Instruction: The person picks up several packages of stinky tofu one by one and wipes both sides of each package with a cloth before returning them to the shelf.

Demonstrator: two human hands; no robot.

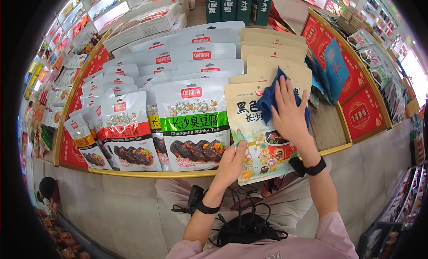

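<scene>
A cream-coloured food pouch with black characters leans at the front edge of the display, tilted toward me. My left hand grips its lower left edge, thumb on the front face. Flat on a dark blue cloth, my right hand presses against the pouch's upper right part with its fingers stretched out. The cloth covers some of the printed characters. Just left of this pouch stands a white pouch with a green band. Behind it rise more cream pouches in a row.
White pouches with red bands fill the left of the display, inside a gold-edged rim. White boxes and dark green boxes stand behind. Blue packets lean at the right. Black cables hang near my lap.
</scene>
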